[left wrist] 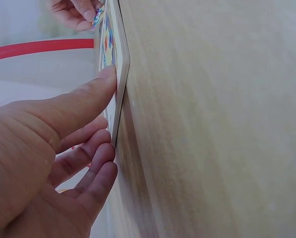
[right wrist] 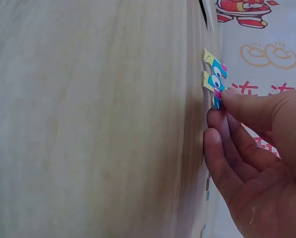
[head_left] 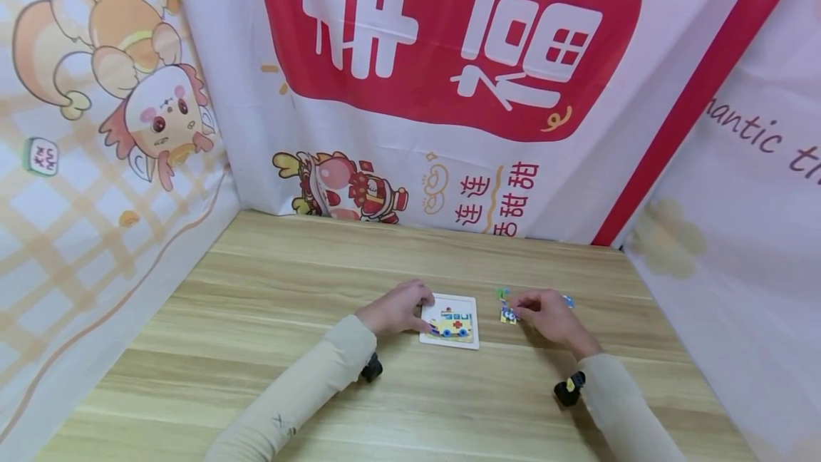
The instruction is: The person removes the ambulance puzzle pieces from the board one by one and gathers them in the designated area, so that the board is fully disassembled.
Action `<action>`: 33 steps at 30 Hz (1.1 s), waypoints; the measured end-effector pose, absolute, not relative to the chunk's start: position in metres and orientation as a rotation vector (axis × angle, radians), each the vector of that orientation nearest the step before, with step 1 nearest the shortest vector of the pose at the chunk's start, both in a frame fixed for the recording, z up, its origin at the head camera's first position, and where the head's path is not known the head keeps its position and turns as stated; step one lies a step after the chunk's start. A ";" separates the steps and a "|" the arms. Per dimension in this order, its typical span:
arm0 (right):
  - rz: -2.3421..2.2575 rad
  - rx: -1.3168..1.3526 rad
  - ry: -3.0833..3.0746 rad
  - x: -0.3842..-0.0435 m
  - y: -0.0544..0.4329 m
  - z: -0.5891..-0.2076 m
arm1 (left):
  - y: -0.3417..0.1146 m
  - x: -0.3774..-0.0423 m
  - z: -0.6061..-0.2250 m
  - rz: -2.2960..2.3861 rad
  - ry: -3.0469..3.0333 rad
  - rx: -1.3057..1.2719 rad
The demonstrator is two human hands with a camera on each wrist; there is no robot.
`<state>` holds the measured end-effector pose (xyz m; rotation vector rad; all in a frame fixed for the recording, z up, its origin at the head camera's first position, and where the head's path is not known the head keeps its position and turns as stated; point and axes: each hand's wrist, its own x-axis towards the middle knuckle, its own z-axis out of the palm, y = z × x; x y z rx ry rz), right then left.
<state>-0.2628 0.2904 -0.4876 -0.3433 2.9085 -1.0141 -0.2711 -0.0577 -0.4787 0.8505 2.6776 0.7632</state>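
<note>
At the left of the head view, a checked cloth [head_left: 38, 234] printed with a cartoon animal [head_left: 147, 55] hangs beside the wooden bench [head_left: 308, 276]. A cream left sleeve [head_left: 301, 383] rises from the lower edge, a small black device [head_left: 371, 368] under its cuff. The left hand [head_left: 399, 306], just below centre, holds the left side of a white puzzle tray [head_left: 476, 342], thumb and fingers spread around its edge; in the left wrist view the thumb rests on the rim. The tray lies on the bench, an ambulance picture [head_left: 452, 325] filling its lower part, bare white at upper left. Behind, at the top centre, hangs a red and white banner [head_left: 436, 109].

Right of the tray is a green piece [head_left: 503, 293], and just below it a puzzle piece [head_left: 508, 315] with cartoon eyes, pinched between thumb and fingers of the right hand [head_left: 548, 314]; whether it touches the bench I cannot tell. A blue piece [head_left: 568, 301] lies close beside that hand. Farther right are another black device [head_left: 567, 392], the right sleeve [head_left: 625, 405] and a lettered cloth [head_left: 737, 234].
</note>
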 end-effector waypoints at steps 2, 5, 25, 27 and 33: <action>-0.999 -0.322 2.907 -0.264 0.290 -0.489 | -0.058 -0.271 -0.479 0.762 2.678 0.850; -0.968 -0.318 2.913 -0.265 0.288 -0.491 | -0.058 -0.271 -0.478 0.761 2.674 0.856; -0.762 -0.747 2.761 -0.268 0.214 -0.450 | -0.059 -0.273 -0.478 0.751 2.674 0.843; -0.714 -0.797 2.729 -0.269 0.204 -0.448 | -0.059 -0.273 -0.478 0.752 2.671 0.839; -0.657 -0.909 2.676 -0.273 0.186 -0.452 | -0.058 -0.273 -0.477 0.757 2.659 0.833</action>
